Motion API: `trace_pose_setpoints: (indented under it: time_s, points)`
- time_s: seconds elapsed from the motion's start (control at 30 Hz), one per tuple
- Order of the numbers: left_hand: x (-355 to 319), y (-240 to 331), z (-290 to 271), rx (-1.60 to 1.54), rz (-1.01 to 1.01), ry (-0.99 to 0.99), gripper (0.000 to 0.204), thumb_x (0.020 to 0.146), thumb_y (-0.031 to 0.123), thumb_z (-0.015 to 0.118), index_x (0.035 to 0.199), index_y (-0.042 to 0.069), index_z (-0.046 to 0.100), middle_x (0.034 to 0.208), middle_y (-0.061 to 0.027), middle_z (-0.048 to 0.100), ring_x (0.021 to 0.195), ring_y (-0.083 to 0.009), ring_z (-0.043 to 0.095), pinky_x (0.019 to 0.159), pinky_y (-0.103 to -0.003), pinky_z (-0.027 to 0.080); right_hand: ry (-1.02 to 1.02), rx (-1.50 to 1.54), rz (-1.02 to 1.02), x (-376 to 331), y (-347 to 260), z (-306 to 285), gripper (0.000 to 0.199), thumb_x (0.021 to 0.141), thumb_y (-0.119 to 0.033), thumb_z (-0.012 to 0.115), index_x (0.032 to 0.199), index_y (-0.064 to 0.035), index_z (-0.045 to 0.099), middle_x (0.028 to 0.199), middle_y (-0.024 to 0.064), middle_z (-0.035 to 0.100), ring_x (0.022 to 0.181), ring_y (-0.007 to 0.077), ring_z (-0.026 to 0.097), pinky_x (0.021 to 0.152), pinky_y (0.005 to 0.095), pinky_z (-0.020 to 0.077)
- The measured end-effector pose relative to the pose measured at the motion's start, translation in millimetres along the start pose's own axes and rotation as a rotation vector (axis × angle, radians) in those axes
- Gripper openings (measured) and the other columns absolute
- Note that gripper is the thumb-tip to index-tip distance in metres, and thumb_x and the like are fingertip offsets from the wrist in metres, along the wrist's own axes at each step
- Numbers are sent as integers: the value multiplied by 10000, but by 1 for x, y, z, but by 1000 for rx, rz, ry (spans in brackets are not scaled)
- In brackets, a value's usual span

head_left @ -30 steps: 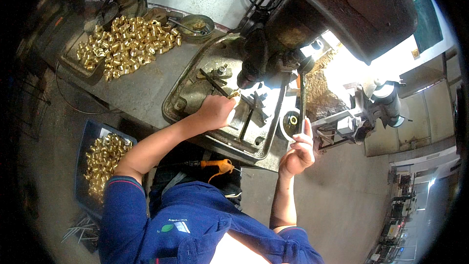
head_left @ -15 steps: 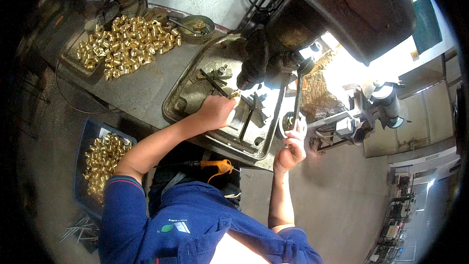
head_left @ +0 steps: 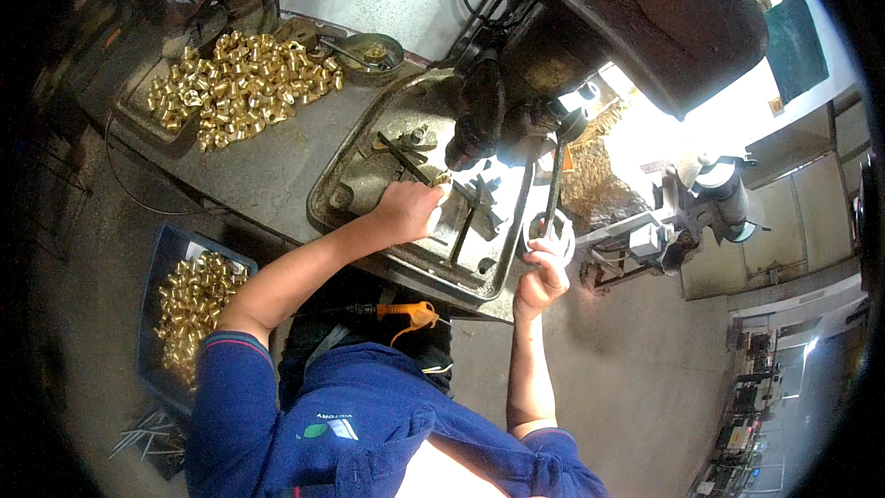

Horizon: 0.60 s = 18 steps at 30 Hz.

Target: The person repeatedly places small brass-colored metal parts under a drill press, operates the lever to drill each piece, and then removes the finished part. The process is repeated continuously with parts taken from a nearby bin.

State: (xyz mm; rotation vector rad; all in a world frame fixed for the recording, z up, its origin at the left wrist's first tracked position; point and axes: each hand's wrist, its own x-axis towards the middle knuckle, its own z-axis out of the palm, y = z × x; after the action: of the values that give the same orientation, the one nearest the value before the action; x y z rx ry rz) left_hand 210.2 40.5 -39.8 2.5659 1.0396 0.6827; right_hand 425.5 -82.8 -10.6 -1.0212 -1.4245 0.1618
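Now my left hand point(head_left: 406, 210) pinches a small brass fitting point(head_left: 441, 181) on the grey metal drill table point(head_left: 369, 171), steadying it under the dark spindle point(head_left: 470, 134); my right hand point(head_left: 542, 277) has its fingers wrapped around the feed lever's pale ring handle point(head_left: 549, 232) off the table's right edge.

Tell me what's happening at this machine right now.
A person sits at a drill press. Their left hand holds a small brass part under the spindle on the machine table. Their right hand grips the ring-ended feed lever. Brass fittings lie heaped on the bench and in a blue tray.
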Motion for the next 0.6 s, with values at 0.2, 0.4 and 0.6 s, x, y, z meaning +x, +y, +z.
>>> trace_pose_setpoints:
  time_s: [0.2,0.4,0.6]
  points:
    - [2,-1,0,-10,-21,-39,249,688,126,573,919,47,527,639,-163,564,620,-353,569,566,-478,438,-12,-62,20,6,-19,-2,342,457,107,358,726,51,562,888,156,593,940,290,569,901,395,384]
    - [1,-2,3,-25,-9,-10,314,708,148,566,1010,72,527,646,-159,564,629,-351,565,569,-477,433,-9,-164,-69,10,-30,-3,377,431,152,349,726,51,561,878,140,584,825,233,589,777,333,463]
    - [-2,-4,6,-25,30,57,348,715,153,569,1054,88,527,667,-140,561,646,-334,562,573,-461,431,-29,-170,-110,22,-52,-5,372,450,163,350,741,64,560,894,154,578,781,223,590,726,321,479]
